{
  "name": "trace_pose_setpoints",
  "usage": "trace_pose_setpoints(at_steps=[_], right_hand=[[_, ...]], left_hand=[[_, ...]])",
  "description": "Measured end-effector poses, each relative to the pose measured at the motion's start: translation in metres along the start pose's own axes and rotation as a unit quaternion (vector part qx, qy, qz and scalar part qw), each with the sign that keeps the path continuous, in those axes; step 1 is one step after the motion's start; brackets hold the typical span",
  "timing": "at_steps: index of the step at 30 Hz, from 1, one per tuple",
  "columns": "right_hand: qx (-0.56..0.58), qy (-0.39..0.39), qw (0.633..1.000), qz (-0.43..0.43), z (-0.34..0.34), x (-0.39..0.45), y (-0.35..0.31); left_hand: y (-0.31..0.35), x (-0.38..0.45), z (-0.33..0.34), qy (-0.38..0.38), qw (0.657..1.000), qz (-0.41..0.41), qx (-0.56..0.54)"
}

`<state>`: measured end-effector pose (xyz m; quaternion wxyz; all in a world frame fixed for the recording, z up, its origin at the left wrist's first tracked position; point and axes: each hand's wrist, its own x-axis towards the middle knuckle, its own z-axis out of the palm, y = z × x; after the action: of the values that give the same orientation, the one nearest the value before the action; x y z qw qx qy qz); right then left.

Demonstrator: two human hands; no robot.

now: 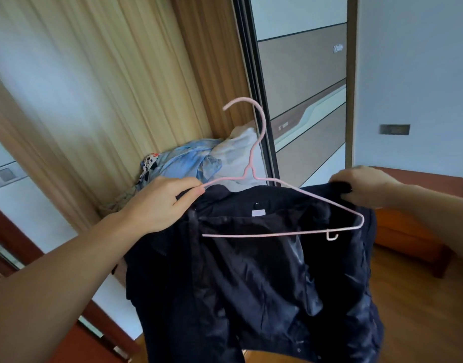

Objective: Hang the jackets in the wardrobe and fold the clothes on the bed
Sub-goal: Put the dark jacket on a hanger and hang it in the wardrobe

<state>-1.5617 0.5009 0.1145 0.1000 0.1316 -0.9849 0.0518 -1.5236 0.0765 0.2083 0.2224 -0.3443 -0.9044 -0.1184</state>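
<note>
A dark navy jacket point(251, 279) hangs open in front of me, lining and white neck label showing. A pink wire hanger point(285, 233) lies across its collar, hook pointing up. My left hand point(157, 203) pinches the hanger's left shoulder together with the jacket's left side. My right hand point(364, 186) grips the jacket's right collar edge. The hanger's right end sits over the right shoulder area; its left end is hidden under my fingers.
Behind the jacket a heap of blue and white clothes point(198, 161) lies against beige curtains point(94, 100). A sliding wardrobe door point(303, 74) with a dark frame stands behind. A wooden bed frame point(419, 226) and wooden floor point(421, 310) lie to the right.
</note>
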Motion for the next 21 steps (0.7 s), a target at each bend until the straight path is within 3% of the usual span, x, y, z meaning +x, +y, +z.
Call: trace_pose_setpoints(at_steps=[9, 14, 17, 21], right_hand=[[-0.143, 0.028, 0.987, 0.071, -0.058, 0.011, -0.035], [-0.209, 0.046, 0.971, 0.102, -0.082, 0.013, -0.069], [-0.152, 0.065, 0.982, 0.09, -0.088, 0.008, -0.087], [0.018, -0.051, 0.997, 0.058, -0.115, -0.006, -0.081]], left_hand=[[0.001, 0.006, 0.01, 0.026, 0.993, -0.066, 0.096], [0.025, 0.026, 0.026, 0.067, 0.99, -0.112, 0.056], [0.036, 0.036, 0.029, 0.103, 0.987, -0.12, 0.006], [0.036, 0.04, 0.02, 0.142, 0.986, -0.083, -0.026]])
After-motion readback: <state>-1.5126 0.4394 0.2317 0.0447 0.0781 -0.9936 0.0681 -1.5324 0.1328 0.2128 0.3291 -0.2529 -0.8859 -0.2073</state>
